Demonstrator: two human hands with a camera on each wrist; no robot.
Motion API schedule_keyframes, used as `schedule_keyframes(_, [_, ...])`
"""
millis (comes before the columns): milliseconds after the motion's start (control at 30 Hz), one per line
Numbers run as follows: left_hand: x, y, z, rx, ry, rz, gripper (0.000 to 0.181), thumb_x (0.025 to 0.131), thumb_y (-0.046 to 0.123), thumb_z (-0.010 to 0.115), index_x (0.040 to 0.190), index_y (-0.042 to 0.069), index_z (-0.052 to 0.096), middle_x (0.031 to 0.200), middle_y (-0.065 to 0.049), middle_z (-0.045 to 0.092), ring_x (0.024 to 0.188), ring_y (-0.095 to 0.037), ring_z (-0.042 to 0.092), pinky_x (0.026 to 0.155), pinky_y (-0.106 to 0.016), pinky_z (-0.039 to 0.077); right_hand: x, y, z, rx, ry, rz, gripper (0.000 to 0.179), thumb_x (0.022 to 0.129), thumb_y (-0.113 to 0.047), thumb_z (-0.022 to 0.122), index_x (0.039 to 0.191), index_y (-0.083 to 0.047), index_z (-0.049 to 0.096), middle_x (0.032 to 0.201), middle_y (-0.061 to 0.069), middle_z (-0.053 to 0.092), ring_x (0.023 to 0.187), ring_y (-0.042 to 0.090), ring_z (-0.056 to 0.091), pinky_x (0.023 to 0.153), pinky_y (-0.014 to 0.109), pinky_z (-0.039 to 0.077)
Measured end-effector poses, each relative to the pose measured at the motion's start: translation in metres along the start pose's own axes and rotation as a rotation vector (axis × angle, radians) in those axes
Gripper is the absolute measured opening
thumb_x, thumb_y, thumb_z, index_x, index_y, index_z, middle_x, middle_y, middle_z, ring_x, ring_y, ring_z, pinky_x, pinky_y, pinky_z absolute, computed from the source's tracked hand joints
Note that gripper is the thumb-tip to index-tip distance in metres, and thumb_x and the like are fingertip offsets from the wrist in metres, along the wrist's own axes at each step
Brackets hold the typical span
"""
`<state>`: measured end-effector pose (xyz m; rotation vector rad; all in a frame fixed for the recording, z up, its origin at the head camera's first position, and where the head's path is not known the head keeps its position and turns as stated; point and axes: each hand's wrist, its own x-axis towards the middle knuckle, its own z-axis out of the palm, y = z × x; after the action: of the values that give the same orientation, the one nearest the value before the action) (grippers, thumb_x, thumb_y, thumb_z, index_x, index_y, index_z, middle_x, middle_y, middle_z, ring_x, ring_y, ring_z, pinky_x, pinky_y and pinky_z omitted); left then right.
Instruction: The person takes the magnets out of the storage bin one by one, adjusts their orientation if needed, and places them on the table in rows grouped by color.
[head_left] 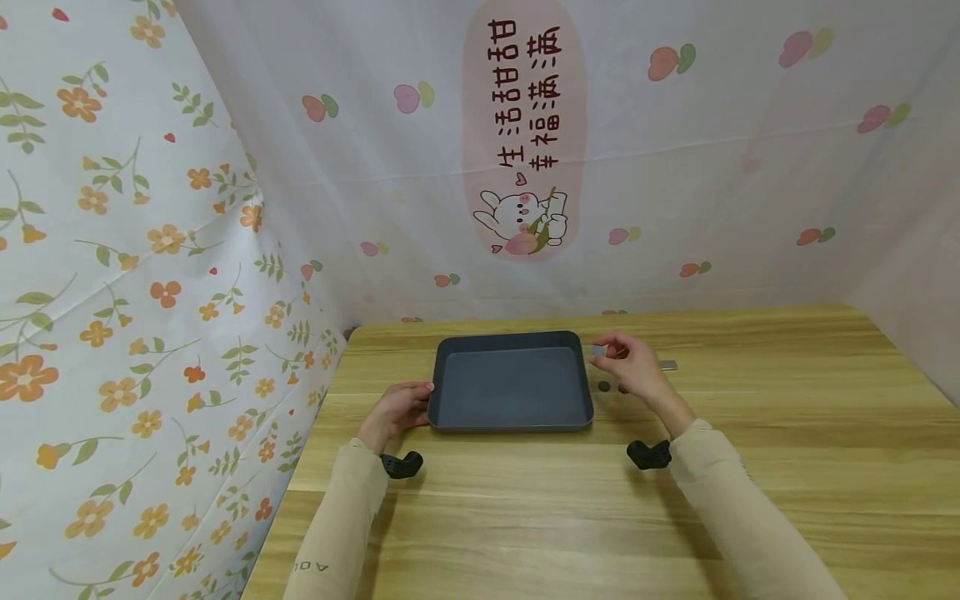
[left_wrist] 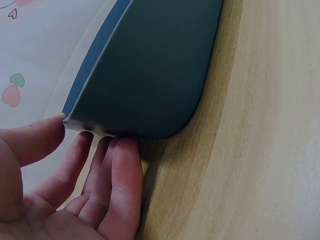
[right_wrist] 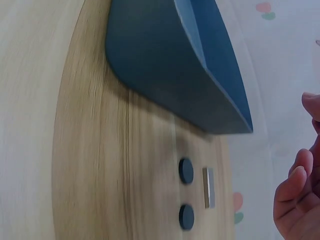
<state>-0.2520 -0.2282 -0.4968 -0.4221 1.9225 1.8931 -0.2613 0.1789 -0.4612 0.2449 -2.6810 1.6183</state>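
A dark grey rectangular baking tray [head_left: 513, 425] lies on the wooden table. My left hand [head_left: 397, 410] holds its left end, with the thumb at the rim [left_wrist: 70, 120] and bent fingers [left_wrist: 127, 165] against the outer wall. Just off the tray's right end, my right hand [head_left: 630, 367] pinches a small grey-blue piece [head_left: 598, 351] between thumb and fingertips. That piece is out of sight in the right wrist view, where only part of the hand shows. Beneath this hand are two small black discs [right_wrist: 186, 170], and beside it is a flat silvery bar [head_left: 668, 365].
The wooden tabletop [head_left: 525, 517] extends in front of the tray and to the right. A printed white cloth [head_left: 675, 208] hangs behind the table's back edge, and a floral cloth [head_left: 150, 292] hangs on the left.
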Motion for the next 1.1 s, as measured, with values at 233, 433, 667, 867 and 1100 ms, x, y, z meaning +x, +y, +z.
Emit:
schedule_keyframes(233, [-0.001,0.001,0.0,-0.007,-0.009,-0.007,0.04,0.099,0.017,0.053,0.132,-0.006,0.05,0.086,-0.002,0.062,0.076,-0.013,0.06,0.068,-0.028,0.053,-0.005,0.01,-0.014,-0.003,0.011,0.026,0.04,0.091,-0.024,0.069,0.121,0.001,0.06,0.084,0.005,0.05,0.068,0.014,0.045,0.057,0.026,0.041])
schedule_keyframes(433, [-0.001,0.002,-0.001,-0.022,-0.02,-0.012,0.039,0.1,0.016,0.052,0.132,-0.005,0.049,0.085,-0.002,0.062,0.075,-0.013,0.06,0.067,-0.028,0.053,-0.01,0.02,-0.024,-0.068,0.034,0.034,0.04,0.092,-0.023,0.067,0.124,0.001,0.06,0.093,0.009,0.055,0.078,0.016,0.05,0.062,0.026,0.044])
schedule_keyframes(667, [-0.001,0.001,-0.001,-0.026,-0.024,-0.016,0.04,0.1,0.016,0.053,0.133,-0.004,0.049,0.087,-0.003,0.062,0.077,-0.013,0.06,0.068,-0.028,0.053,-0.017,0.03,-0.037,-0.141,0.042,0.057,0.04,0.093,-0.025,0.066,0.123,0.001,0.059,0.093,0.01,0.056,0.079,0.016,0.049,0.063,0.026,0.043])
schedule_keyframes(867, [-0.001,0.001,-0.001,-0.022,-0.031,-0.013,0.04,0.1,0.017,0.053,0.134,-0.005,0.048,0.087,-0.002,0.063,0.078,-0.013,0.06,0.068,-0.028,0.053,-0.021,0.042,-0.047,-0.179,0.058,0.067,0.039,0.092,-0.024,0.066,0.122,0.001,0.061,0.093,0.009,0.058,0.08,0.015,0.05,0.065,0.027,0.043])
schedule_keyframes(1100, [-0.001,0.001,-0.001,-0.027,-0.023,-0.007,0.038,0.1,0.016,0.053,0.131,-0.005,0.05,0.085,-0.002,0.062,0.076,-0.013,0.06,0.068,-0.029,0.053,-0.026,0.05,-0.055,-0.195,0.056,0.089,0.037,0.092,-0.023,0.066,0.12,0.001,0.061,0.095,0.011,0.059,0.079,0.015,0.051,0.063,0.026,0.043])
